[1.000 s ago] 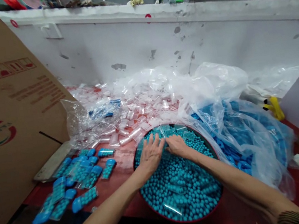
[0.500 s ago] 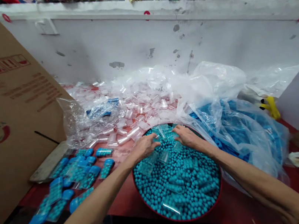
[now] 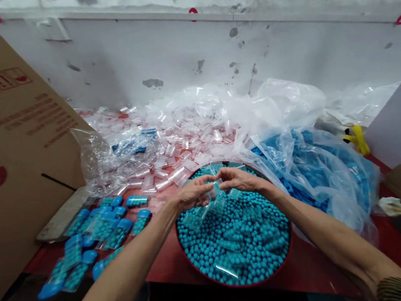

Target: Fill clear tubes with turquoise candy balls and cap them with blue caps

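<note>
A round red tub (image 3: 239,285) full of small teal balls (image 3: 208,250) stands at the centre, with clear plastic containers lying among the balls. Over its far part, my left hand (image 3: 197,192) and my right hand (image 3: 238,179) meet, fingers closed around a small clear plastic container (image 3: 216,188). The container's far details are blurred. Left of the tub lie several clear containers filled with teal balls and fitted with blue caps (image 3: 137,201).
Many clear plastic containers (image 3: 187,165) are spread behind the tub. A plastic bag of blue parts (image 3: 312,169) lies at the right. A large cardboard box (image 3: 0,120) and a grey slab (image 3: 63,216) stand left. A white wall (image 3: 170,49) closes the back.
My hands have come together over the tub, and their fingers have closed on a clear container. The whole view has shifted slightly.
</note>
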`<control>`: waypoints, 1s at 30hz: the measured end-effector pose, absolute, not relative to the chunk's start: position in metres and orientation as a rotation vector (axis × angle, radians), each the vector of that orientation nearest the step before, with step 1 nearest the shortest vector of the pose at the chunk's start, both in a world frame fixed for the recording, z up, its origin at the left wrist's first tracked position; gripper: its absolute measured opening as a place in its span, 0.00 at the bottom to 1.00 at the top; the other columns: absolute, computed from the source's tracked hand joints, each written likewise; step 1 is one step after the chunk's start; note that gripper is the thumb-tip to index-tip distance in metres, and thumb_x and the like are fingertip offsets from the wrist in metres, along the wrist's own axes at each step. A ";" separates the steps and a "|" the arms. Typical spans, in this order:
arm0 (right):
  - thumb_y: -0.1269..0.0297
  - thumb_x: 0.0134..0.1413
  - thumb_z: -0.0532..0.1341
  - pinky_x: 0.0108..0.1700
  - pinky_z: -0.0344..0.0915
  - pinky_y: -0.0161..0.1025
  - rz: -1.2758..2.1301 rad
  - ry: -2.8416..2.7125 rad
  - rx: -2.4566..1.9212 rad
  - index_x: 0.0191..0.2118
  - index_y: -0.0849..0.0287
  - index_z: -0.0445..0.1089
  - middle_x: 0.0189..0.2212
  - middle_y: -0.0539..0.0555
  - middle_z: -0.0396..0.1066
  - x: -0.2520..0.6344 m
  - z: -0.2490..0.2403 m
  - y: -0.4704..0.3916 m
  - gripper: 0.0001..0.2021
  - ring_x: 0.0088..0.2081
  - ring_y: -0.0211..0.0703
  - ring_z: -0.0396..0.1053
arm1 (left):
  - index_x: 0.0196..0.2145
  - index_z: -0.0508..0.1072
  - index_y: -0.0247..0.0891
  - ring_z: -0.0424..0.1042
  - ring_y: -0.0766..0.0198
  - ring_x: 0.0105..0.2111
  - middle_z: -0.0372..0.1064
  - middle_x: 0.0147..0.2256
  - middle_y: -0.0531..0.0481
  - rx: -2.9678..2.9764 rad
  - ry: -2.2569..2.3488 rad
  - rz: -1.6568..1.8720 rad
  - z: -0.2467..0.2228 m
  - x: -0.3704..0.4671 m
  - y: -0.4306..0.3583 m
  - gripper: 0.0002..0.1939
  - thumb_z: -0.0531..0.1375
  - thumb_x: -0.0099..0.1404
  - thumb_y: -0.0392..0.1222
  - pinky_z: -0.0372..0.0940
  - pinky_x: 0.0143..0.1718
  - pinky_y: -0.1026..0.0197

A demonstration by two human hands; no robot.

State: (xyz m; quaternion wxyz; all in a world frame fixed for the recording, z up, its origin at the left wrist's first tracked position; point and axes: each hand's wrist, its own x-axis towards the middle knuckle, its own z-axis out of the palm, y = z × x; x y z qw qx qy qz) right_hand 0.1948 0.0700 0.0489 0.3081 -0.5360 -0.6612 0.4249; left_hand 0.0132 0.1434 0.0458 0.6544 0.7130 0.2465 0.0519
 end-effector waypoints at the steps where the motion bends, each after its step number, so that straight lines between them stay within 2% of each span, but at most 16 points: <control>1: 0.69 0.44 0.57 0.25 0.58 0.30 1.114 -1.732 -1.450 0.35 0.61 0.60 0.21 0.44 0.58 0.199 0.047 0.068 0.08 0.23 0.32 0.59 | 0.47 0.60 0.37 0.58 0.73 0.17 0.63 0.24 0.54 1.728 0.591 0.124 0.045 0.010 0.143 0.23 0.53 0.56 0.50 0.55 0.20 0.68; 4: 0.68 0.44 0.57 0.25 0.59 0.31 0.928 -1.671 -1.626 0.35 0.60 0.59 0.22 0.44 0.58 0.217 0.043 0.063 0.09 0.23 0.33 0.59 | 0.41 0.66 0.37 0.62 0.69 0.24 0.64 0.26 0.54 2.042 0.719 0.153 0.041 0.000 0.147 0.16 0.54 0.54 0.43 0.58 0.27 0.66; 6: 0.68 0.46 0.56 0.28 0.61 0.33 0.753 -1.662 -1.760 0.38 0.60 0.60 0.25 0.46 0.60 0.227 0.042 0.064 0.11 0.26 0.35 0.61 | 0.42 0.66 0.36 0.63 0.67 0.27 0.64 0.28 0.53 2.159 0.797 0.176 0.039 -0.001 0.151 0.16 0.52 0.55 0.41 0.59 0.30 0.65; 9: 0.71 0.45 0.57 0.38 0.60 0.38 0.335 -1.769 -2.013 0.41 0.62 0.62 0.35 0.54 0.63 0.226 0.044 0.067 0.14 0.36 0.41 0.62 | 0.50 0.58 0.34 0.65 0.63 0.35 0.66 0.37 0.47 2.328 0.840 0.286 0.040 0.008 0.154 0.22 0.50 0.56 0.38 0.60 0.38 0.61; 12: 0.71 0.46 0.57 0.44 0.57 0.40 0.080 -1.979 -2.096 0.44 0.61 0.62 0.41 0.59 0.61 0.206 0.047 0.064 0.15 0.43 0.47 0.60 | 0.53 0.52 0.34 0.61 0.59 0.45 0.60 0.47 0.41 2.516 0.856 0.417 0.046 0.016 0.147 0.27 0.52 0.56 0.36 0.57 0.45 0.58; 14: 0.66 0.50 0.57 0.43 0.57 0.38 0.167 -2.187 -1.994 0.44 0.58 0.62 0.39 0.57 0.62 0.188 0.047 0.057 0.14 0.42 0.45 0.61 | 0.50 0.56 0.35 0.63 0.56 0.44 0.62 0.44 0.41 2.626 0.988 0.350 0.049 0.011 0.134 0.22 0.50 0.58 0.39 0.57 0.44 0.55; 16: 0.61 0.49 0.58 0.40 0.59 0.36 0.293 -2.372 -1.857 0.45 0.57 0.61 0.38 0.55 0.62 0.171 0.043 0.050 0.16 0.40 0.43 0.63 | 0.45 0.61 0.36 0.66 0.53 0.39 0.66 0.37 0.42 2.692 1.118 0.138 0.047 -0.004 0.117 0.17 0.50 0.59 0.43 0.59 0.39 0.53; 18: 0.56 0.44 0.61 0.37 0.60 0.36 0.336 -2.489 -1.787 0.47 0.56 0.59 0.39 0.55 0.62 0.156 0.038 0.046 0.23 0.39 0.44 0.64 | 0.44 0.62 0.37 0.67 0.51 0.36 0.65 0.36 0.42 2.745 1.104 -0.104 0.040 -0.021 0.101 0.19 0.55 0.55 0.46 0.61 0.35 0.53; 20: 0.55 0.39 0.64 0.35 0.61 0.37 0.309 -2.549 -1.793 0.48 0.55 0.58 0.40 0.56 0.61 0.145 0.031 0.046 0.28 0.38 0.45 0.64 | 0.46 0.60 0.38 0.67 0.51 0.37 0.63 0.40 0.42 2.810 1.054 -0.243 0.029 -0.034 0.090 0.25 0.59 0.51 0.44 0.61 0.34 0.54; 23: 0.59 0.39 0.64 0.34 0.62 0.37 0.272 -2.564 -1.841 0.48 0.54 0.58 0.39 0.56 0.62 0.138 0.021 0.053 0.27 0.38 0.45 0.64 | 0.50 0.55 0.38 0.66 0.54 0.38 0.60 0.43 0.42 2.853 1.012 -0.284 0.015 -0.037 0.086 0.28 0.58 0.51 0.37 0.61 0.36 0.56; 27: 0.68 0.44 0.60 0.35 0.62 0.39 0.391 -2.482 -1.853 0.49 0.59 0.57 0.39 0.58 0.63 0.155 0.015 0.059 0.22 0.36 0.45 0.65 | 0.45 0.58 0.38 0.66 0.57 0.40 0.64 0.40 0.44 2.615 0.927 -0.101 0.007 -0.021 0.098 0.18 0.52 0.55 0.35 0.59 0.40 0.58; 30: 0.70 0.45 0.58 0.41 0.61 0.42 0.493 -2.307 -1.822 0.50 0.64 0.55 0.43 0.61 0.62 0.177 0.013 0.059 0.23 0.42 0.47 0.63 | 0.41 0.60 0.37 0.66 0.55 0.40 0.66 0.36 0.44 2.334 0.933 0.107 0.004 -0.006 0.108 0.13 0.51 0.56 0.38 0.57 0.42 0.55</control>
